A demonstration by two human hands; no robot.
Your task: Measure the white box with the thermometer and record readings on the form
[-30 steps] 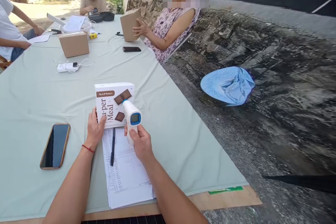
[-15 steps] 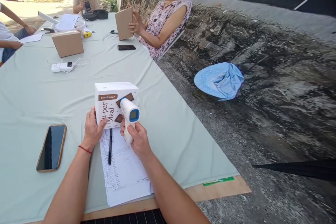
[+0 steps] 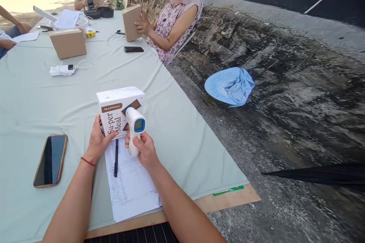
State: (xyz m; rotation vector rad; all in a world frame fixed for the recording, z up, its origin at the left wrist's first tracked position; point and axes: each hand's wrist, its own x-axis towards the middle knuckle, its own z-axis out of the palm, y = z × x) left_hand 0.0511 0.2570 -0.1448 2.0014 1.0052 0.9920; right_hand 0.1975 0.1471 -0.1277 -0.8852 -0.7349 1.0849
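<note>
A white box (image 3: 111, 110) with brown bar pictures and the words "NutriMotion" and "Su-per Meal" is in my left hand (image 3: 98, 138), the thumb across its lower front corner. My right hand (image 3: 144, 148) is wrapped round the handle of a white and blue infrared thermometer (image 3: 136, 125). Its nose points at the front of the box and its small grey screen faces me. Whether the nose touches the box I cannot tell. Below the hands lie printed sheets of paper (image 3: 134, 186), with a black pen (image 3: 116, 159) on them.
A phone (image 3: 50, 160) lies left of my arm. Farther off are a brown box (image 3: 67, 44), a white cabled device (image 3: 61, 70) and another phone (image 3: 134, 49). A person (image 3: 173, 22) at the right edge holds a second brown box (image 3: 131, 23). A blue hat (image 3: 230, 85) is beyond the table.
The view has shifted slightly, so most things sit a little farther left. The white box is tilted a bit more, with both hands keeping their holds.
</note>
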